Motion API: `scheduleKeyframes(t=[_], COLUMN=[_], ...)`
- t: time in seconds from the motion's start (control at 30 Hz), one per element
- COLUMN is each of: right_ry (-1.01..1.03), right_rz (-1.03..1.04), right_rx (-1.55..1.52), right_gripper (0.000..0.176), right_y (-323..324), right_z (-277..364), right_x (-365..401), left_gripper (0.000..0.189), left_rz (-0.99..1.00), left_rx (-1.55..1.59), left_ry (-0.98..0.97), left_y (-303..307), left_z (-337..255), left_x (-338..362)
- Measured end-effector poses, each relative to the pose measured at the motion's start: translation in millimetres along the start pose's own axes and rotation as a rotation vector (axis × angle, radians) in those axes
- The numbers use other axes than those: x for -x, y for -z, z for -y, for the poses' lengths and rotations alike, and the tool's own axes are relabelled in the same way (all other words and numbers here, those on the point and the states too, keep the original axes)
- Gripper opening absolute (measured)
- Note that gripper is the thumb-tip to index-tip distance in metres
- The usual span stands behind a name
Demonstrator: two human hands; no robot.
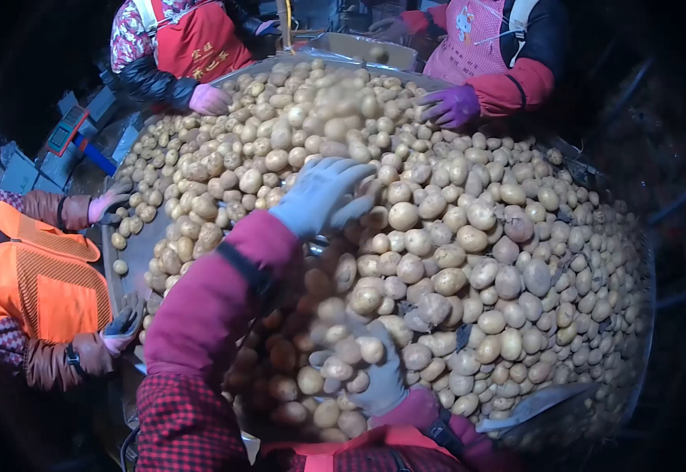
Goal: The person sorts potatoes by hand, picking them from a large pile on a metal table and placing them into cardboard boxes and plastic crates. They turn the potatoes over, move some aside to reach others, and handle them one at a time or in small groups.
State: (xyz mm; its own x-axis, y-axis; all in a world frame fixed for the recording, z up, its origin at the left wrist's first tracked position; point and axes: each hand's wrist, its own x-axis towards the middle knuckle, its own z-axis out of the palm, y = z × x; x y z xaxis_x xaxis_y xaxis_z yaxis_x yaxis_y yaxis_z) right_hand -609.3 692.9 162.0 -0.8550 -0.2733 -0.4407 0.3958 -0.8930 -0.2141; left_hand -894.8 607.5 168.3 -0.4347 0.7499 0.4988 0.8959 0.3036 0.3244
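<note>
A large heap of potatoes [449,279] lies in front of me. My left hand [323,195], in a pale grey glove, reaches over the middle of the heap. Its fingers are stretched forward and the thumb stands apart, just above the potatoes. Nearer to me, my right hand [382,374], also gloved in grey, is low among the potatoes. It curls around several potatoes [348,352], which partly hide its fingers. Some potatoes beside it are blurred, as are several in the air near the far middle of the heap.
A wide tray or table [142,244] bears the heap. Several people in aprons stand around it, with a purple-gloved hand [454,106] and a pink-gloved hand [210,100] at the far side. An orange-vested person [40,275] is at left. A scale display [68,126] and a box [362,49] stand beyond.
</note>
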Motion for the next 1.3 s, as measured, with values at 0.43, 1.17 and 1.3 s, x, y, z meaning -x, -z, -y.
scheduleKeyframes(t=[0.43, 1.17, 1.3], right_ry=[0.080, 0.077, -0.100], right_rz=[0.179, 0.027, 0.080], right_rx=[-0.004, 0.160, 0.022], right_gripper=[0.043, 0.041, 0.045], right_y=[-11, 1, 23], right_z=[9, -1, -2], right_x=[1, 1, -8], left_gripper=[0.061, 0.062, 0.051], left_rz=[0.437, 0.268, 0.155], left_rx=[-0.323, -0.535, -0.484], left_ry=[0.482, 0.301, -0.053], left_y=[-21, 56, -23], left_z=[3, 8, 16], left_x=[7, 81, 12])
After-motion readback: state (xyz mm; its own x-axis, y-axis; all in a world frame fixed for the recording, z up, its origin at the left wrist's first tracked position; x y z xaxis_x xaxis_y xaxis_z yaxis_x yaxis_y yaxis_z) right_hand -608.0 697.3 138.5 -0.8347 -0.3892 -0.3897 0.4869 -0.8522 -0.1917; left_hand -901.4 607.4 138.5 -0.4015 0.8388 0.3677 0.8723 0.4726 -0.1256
